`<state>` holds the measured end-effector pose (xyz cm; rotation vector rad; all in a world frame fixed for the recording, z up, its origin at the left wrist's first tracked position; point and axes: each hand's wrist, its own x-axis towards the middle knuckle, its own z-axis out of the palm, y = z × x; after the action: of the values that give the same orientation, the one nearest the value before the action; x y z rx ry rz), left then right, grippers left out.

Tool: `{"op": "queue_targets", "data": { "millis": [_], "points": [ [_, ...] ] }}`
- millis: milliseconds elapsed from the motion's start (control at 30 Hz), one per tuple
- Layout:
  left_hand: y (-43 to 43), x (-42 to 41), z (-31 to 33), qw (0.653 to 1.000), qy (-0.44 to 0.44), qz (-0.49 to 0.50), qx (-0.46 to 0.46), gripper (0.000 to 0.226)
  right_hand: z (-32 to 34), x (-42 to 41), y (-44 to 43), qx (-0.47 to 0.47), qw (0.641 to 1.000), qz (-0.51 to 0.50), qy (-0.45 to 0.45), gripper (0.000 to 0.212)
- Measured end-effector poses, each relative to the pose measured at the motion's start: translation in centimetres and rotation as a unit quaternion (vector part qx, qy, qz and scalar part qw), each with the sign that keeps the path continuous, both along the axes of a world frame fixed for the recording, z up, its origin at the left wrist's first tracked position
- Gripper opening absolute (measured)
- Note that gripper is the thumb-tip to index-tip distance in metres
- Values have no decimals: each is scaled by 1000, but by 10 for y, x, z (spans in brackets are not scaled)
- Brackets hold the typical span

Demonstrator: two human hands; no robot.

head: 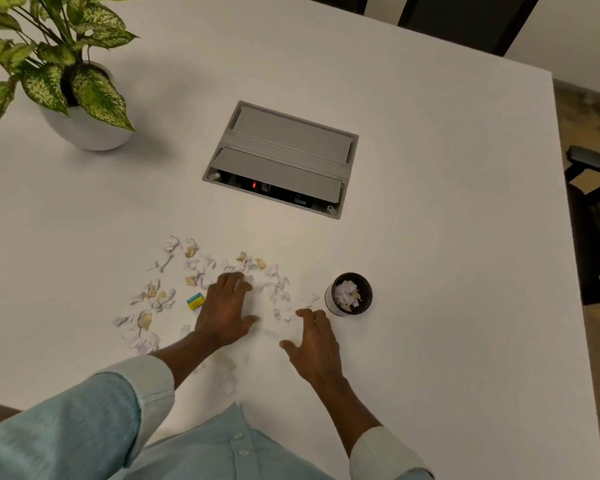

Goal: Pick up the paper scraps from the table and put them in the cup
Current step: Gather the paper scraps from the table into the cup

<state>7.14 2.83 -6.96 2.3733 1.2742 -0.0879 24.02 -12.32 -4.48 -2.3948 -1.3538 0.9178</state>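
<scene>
Toward the near edge of the table (430,237), the paper scraps (145,320) lie scattered, mostly left of the cup (349,294). The left hand (226,306) lies over them, fingers bent; whether it pinches any, I cannot tell. The right hand (314,341), fingers spread and empty, is nearer the cup.

Small torn paper scraps (171,243) are being displayed in white, pale lilac and tan against the flat white table (430,237). The round cup (331,302) is being rendered black, the small rectangular block (195,301) yellow and blue.
</scene>
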Motion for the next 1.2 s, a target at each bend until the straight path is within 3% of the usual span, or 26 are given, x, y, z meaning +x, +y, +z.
{"op": "queue_targets", "data": {
  "millis": [133,300,400,533,700,800,1033,1200],
  "points": [
    [7,-17,-13,997,52,-18,-52,125,-12,-8,9,-49,997,19,-55,91],
    [8,-11,-19,994,53,-45,-84,139,-25,-6,27,-70,995,24,-69,114],
    [4,-5,-23,993,57,-77,-69,128,-27,-5,38,-66,993,51,-87,112],
    [-5,-2,-28,992,31,-113,-42,92,-32,-11,48,-62,985,116,-112,100],
    [-15,1,-26,991,-1,-135,-2,41,-40,-19,47,-29,976,152,-154,65],
    [-20,4,-23,990,-3,-142,8,23,-40,-22,45,-15,972,163,-170,43],
    [-19,3,-24,991,6,-131,-6,14,-48,-22,41,10,982,130,-138,35],
    [-19,12,-14,995,-87,-31,-33,20,-53,-11,33,14,998,21,-62,13]
  ]
}}
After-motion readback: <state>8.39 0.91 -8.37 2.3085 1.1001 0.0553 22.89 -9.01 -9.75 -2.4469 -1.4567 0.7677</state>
